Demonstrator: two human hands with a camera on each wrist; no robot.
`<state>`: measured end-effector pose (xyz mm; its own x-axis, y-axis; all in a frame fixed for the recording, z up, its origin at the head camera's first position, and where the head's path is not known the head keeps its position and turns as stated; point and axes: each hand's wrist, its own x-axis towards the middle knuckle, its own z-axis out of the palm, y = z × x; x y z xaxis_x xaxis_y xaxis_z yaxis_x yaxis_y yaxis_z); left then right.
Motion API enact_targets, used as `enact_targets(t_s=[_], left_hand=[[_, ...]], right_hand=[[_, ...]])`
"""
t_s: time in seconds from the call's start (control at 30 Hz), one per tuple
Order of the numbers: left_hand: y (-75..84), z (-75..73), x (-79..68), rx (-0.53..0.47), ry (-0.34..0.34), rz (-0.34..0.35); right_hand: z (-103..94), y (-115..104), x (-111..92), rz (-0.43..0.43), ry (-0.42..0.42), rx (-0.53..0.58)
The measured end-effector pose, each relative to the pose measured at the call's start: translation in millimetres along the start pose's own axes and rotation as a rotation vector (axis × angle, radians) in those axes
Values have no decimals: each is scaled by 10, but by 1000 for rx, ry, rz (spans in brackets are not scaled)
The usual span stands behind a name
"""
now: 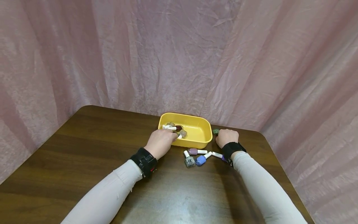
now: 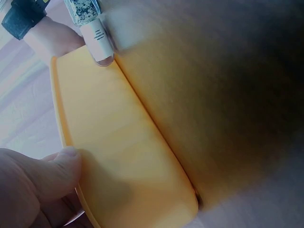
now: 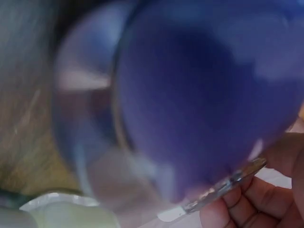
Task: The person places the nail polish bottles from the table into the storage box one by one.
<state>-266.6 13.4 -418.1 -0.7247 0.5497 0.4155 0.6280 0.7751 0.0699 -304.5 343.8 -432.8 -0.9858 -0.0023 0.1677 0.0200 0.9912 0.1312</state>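
Observation:
My left hand (image 1: 161, 141) grips the near-left rim of a yellow plastic bin (image 1: 193, 144). In the left wrist view the thumb lies on the bin's outer wall (image 2: 123, 133), and the fingers curl behind the rim. Right of the bin, my right hand (image 1: 227, 137) pinches a small glittery nail polish bottle (image 3: 223, 185) between thumb and fingers; its colour is unclear. Beside that hand in the head view is a green bottle (image 1: 215, 132). A purple nail polish bottle (image 3: 204, 95) looms large and blurred in the right wrist view.
Before the bin lie a mauve bottle (image 1: 193, 151), a blue bottle (image 1: 200, 160) and a speckled black-and-white bottle (image 1: 190, 161). Several bottles, one dark red (image 1: 179, 128), sit in the bin's left end. A pink curtain (image 1: 179, 62) hangs behind the brown table (image 1: 92, 149).

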Motion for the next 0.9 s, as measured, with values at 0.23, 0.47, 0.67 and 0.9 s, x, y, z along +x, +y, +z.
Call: enact_targets(t_s=[0.23,0.47,0.67,0.9], left_hand=[[8,-1,10,3,3,5],[-11,15,-7,4,1,-1],[0,40,-25,-17,-10,-7],[-9,-5,22,2,-19,-6]], right_hand=[[135,89,-11,-53,144,12],[-156,-37,-224,-49,146,23],[-245,-58,-371,-48,188,49],[-355,-69,-507,-81,301,64]])
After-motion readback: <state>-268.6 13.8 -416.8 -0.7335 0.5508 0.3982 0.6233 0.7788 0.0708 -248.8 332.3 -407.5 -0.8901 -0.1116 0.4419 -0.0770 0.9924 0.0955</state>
